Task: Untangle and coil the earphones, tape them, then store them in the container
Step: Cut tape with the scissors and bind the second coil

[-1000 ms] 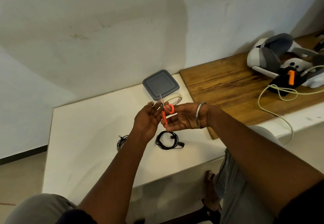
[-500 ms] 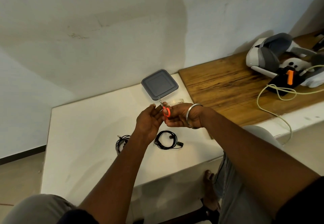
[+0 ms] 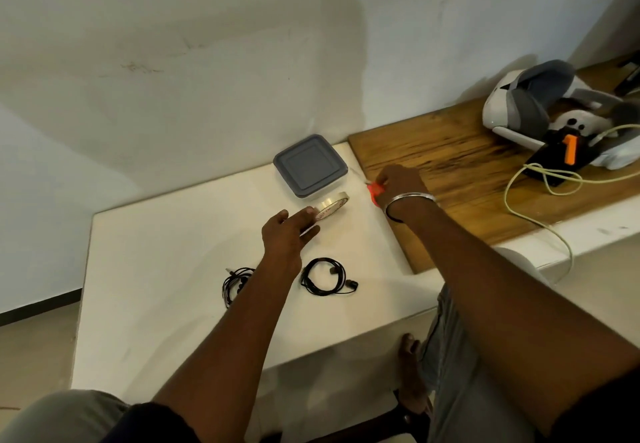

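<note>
A coiled black earphone (image 3: pixel 325 276) lies on the white table (image 3: pixel 156 269), and a second, bunched black earphone (image 3: pixel 235 283) lies left of my forearm. My left hand (image 3: pixel 287 231) hovers above them, its fingertips pinched on a pale strip of tape right at the near edge of the tape roll (image 3: pixel 334 204). The roll stands tilted in front of the closed container with a grey lid (image 3: pixel 310 165). My right hand (image 3: pixel 398 186) is off to the right at the edge of the wooden board (image 3: pixel 450 172), closed on the orange-handled scissors (image 3: pixel 375 192).
A white and grey headset (image 3: pixel 533 106), a black device with an orange part (image 3: pixel 562 153) and a pale yellow cable (image 3: pixel 540 196) sit on the board at the right. The wall rises just behind the container. The table's front edge runs below the earphones.
My hands, which were together at the scissors and tape, have parted. The right hand carried the scissors right and down to the board's edge; the left hand dropped toward the tape roll.
</note>
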